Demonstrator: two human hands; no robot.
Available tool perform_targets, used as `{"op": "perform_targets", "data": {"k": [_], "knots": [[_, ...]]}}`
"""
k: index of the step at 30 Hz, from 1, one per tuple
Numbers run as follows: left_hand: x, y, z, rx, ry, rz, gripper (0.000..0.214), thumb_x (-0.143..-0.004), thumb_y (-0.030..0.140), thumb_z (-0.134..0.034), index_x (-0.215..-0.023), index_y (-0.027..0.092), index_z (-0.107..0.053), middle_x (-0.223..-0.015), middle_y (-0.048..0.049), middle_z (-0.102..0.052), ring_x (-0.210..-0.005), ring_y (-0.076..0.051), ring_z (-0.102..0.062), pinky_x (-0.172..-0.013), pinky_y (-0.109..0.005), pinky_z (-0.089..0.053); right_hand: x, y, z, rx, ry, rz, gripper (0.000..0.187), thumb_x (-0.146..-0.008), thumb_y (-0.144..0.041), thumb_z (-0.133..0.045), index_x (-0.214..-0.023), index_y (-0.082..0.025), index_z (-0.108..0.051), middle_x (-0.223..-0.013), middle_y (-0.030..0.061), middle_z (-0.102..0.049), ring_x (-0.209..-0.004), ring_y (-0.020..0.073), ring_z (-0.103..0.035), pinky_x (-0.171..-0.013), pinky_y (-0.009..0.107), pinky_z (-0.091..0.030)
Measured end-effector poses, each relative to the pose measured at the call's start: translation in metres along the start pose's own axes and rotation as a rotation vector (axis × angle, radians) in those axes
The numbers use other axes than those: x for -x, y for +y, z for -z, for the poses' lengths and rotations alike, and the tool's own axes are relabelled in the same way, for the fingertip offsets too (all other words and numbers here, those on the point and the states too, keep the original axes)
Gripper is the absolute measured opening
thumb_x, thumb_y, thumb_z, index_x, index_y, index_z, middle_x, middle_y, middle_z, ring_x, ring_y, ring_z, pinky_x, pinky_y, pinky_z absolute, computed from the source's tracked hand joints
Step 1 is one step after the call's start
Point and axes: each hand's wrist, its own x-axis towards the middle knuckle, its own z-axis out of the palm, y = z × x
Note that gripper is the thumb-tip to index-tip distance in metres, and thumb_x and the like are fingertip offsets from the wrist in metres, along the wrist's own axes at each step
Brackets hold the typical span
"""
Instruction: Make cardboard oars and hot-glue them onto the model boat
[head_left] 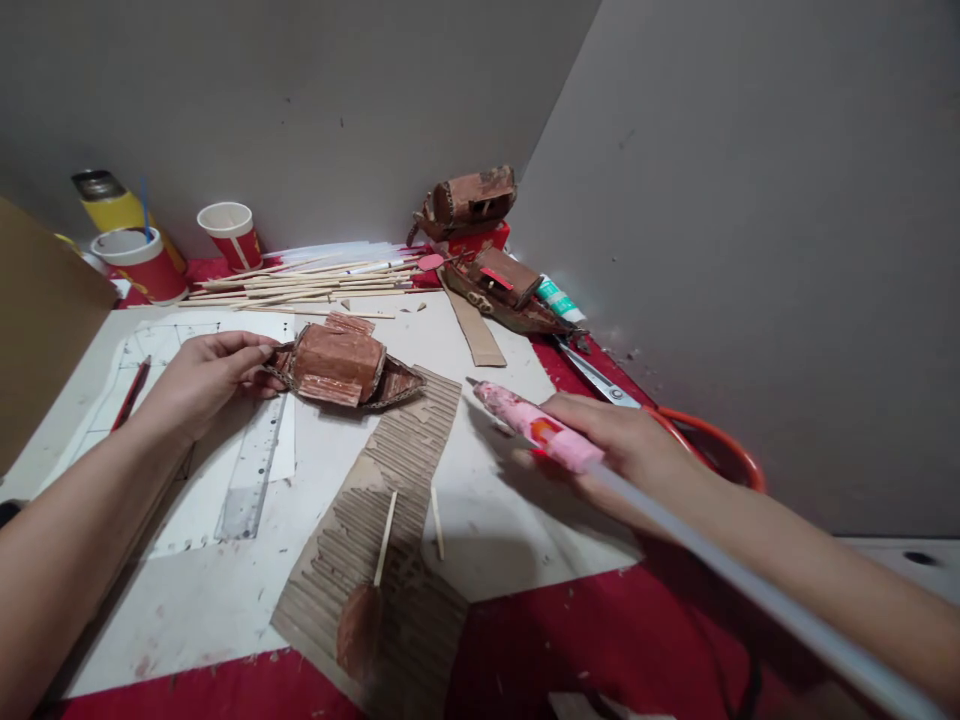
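My left hand [202,375] pinches the left end of a small brown cardboard boat model [341,365] that rests on the white sheet [495,520]. My right hand [626,450] is closed round a pink glue gun [536,425] with a long clear glue stick running out of its back. The gun's tip points left toward the boat and stands a little apart from it. A strip of ribbed cardboard [375,560] lies in front of the boat with two thin sticks on it.
Two more cardboard boats [469,200] [506,290] stand at the back corner. Several thin wooden sticks [300,285], red paper cups [232,235], a yellow can [112,205], a glue tube [559,300], scissors [600,380], a clear ruler [251,480] and a red pencil [131,393] lie around. Grey walls close the corner.
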Motion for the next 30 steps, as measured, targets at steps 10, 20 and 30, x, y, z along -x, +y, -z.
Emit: {"op": "perform_targets", "data": {"k": [10, 20, 30], "knots": [[-0.004, -0.005, 0.006, 0.015, -0.054, 0.018, 0.006, -0.075, 0.011, -0.064, -0.081, 0.011, -0.063, -0.061, -0.0003, -0.066, -0.052, -0.009, -0.061, -0.054, -0.018, -0.050, 0.021, 0.018, 0.019, 0.527, -0.171, -0.067, 0.042, -0.090, -0.048, -0.048, -0.114, -0.014, -0.057, -0.106, 0.0153, -0.062, -0.081, 0.0270, -0.063, -0.066, 0.037, -0.048], [-0.005, -0.009, 0.006, 0.012, -0.062, -0.006, 0.006, -0.070, 0.013, -0.067, -0.076, 0.012, -0.064, -0.062, -0.0023, -0.067, -0.053, -0.011, -0.062, -0.050, -0.018, -0.048, -0.015, -0.073, -0.042, 0.261, -0.295, -0.049, 0.024, -0.084, -0.037, -0.060, -0.073, -0.015, -0.063, -0.071, 0.0069, -0.065, -0.061, 0.0176, -0.057, -0.056, 0.027, -0.036], [-0.001, -0.008, 0.004, 0.018, -0.052, -0.006, 0.011, -0.065, 0.018, -0.072, -0.073, 0.011, -0.067, -0.058, -0.0051, -0.067, -0.050, -0.012, -0.061, -0.046, -0.018, -0.045, -0.023, -0.078, -0.049, 0.233, -0.375, -0.076, 0.010, -0.074, -0.011, -0.053, -0.071, -0.016, -0.061, -0.067, 0.0039, -0.066, -0.055, 0.0119, -0.054, -0.050, 0.021, -0.033]]}}
